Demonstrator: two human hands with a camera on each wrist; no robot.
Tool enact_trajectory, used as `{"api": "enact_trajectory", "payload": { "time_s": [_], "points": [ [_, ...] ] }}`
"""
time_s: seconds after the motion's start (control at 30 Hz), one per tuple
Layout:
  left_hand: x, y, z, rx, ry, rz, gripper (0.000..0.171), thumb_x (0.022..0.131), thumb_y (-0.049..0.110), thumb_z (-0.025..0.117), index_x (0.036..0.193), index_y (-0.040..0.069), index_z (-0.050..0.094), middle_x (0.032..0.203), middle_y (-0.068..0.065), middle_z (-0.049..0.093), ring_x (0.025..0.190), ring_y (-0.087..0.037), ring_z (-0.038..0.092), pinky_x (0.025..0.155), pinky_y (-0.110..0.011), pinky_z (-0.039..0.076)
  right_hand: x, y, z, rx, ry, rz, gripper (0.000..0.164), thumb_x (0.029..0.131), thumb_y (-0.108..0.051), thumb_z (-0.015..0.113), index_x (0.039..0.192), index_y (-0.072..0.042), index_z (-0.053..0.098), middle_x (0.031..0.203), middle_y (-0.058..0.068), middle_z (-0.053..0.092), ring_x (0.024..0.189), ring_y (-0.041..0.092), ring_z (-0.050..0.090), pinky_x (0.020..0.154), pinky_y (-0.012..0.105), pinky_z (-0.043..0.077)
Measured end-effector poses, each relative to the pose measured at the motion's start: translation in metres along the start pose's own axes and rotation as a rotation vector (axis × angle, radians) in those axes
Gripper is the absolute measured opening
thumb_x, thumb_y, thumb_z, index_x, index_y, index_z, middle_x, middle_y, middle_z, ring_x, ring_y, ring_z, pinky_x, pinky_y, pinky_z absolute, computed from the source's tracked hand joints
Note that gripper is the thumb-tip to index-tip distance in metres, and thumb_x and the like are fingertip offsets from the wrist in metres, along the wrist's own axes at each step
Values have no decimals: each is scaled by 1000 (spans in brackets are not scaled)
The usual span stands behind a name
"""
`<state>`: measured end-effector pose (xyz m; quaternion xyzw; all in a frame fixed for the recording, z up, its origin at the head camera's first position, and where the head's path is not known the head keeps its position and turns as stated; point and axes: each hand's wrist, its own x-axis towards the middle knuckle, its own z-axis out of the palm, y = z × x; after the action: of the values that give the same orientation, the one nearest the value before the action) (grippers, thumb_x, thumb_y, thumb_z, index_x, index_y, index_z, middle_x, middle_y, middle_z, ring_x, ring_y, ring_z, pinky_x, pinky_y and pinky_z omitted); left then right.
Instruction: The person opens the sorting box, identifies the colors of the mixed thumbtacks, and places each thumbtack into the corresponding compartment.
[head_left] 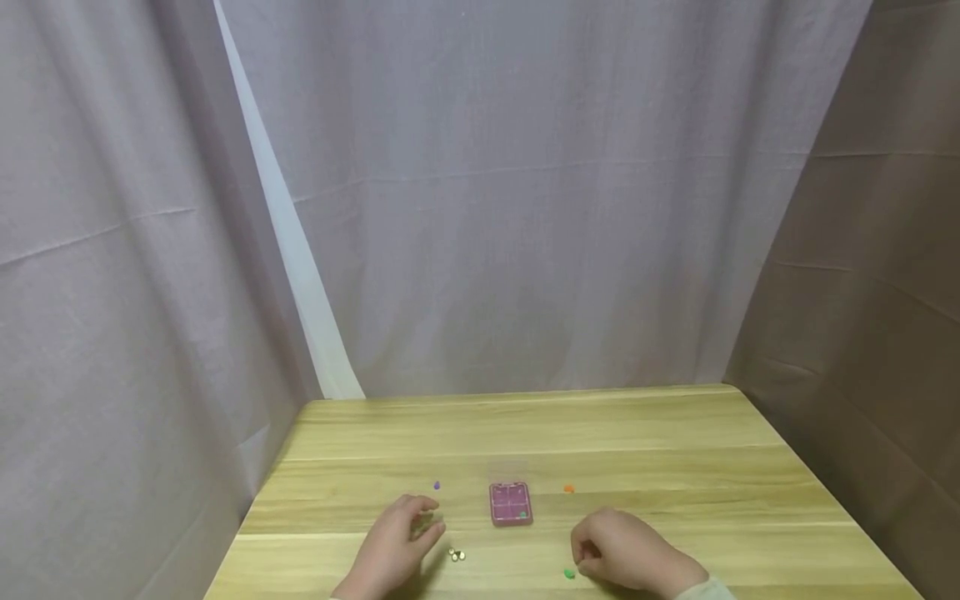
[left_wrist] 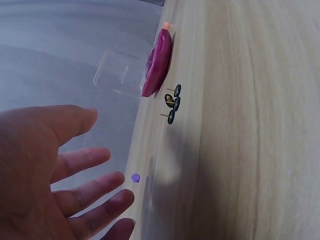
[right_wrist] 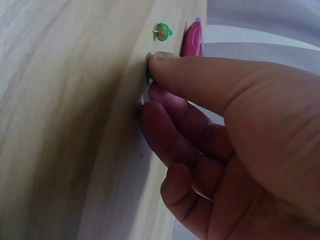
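Note:
My right hand (head_left: 626, 552) is low over the table, its thumb and index finger pinched together. In the right wrist view a sliver of a green thumbtack (right_wrist: 149, 75) shows at those fingertips, mostly hidden. Another green thumbtack (right_wrist: 162, 32) lies beside them, its metal pin visible. My left hand (head_left: 393, 543) hovers with loosely bent fingers, holding nothing. Several gold thumbtacks (head_left: 457, 555) lie just right of it, pins sticking out. Between the hands stands a magenta compartment box (head_left: 511, 504), its clear lid (left_wrist: 117, 74) raised. A small green piece (head_left: 522, 515) sits in its front right compartment.
Behind the left hand lies a small purple piece (head_left: 437, 485). An orange piece (head_left: 569, 489) is right of the box. The wooden table (head_left: 637, 433) is bounded by grey curtains (head_left: 525, 250) at the back and sides.

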<state>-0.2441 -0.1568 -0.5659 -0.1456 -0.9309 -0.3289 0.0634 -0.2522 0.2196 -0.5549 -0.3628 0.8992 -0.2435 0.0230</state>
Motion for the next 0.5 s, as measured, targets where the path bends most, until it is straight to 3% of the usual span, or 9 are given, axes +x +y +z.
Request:
{"api": "enact_trajectory", "payload": {
  "time_s": [0.23,0.5],
  "points": [
    [0,-1,1,7,7,5,41,91,43,64,121,15,64,118,-3,66,99,-22,62,87,-51,56,2,-1,-2,-12,1,38,24,82,-17,74,67,-30,60,61,-20,53,57,-2,46,53,21,45],
    [-1,-1,1,7,4,7,40,92,42,64,121,14,64,117,-3,66,100,-22,62,86,-51,56,13,-2,-3,-5,72,69,18,84,-19,74,76,-30,63,68,-17,56,62,1,48,56,24,48]
  ]
}}
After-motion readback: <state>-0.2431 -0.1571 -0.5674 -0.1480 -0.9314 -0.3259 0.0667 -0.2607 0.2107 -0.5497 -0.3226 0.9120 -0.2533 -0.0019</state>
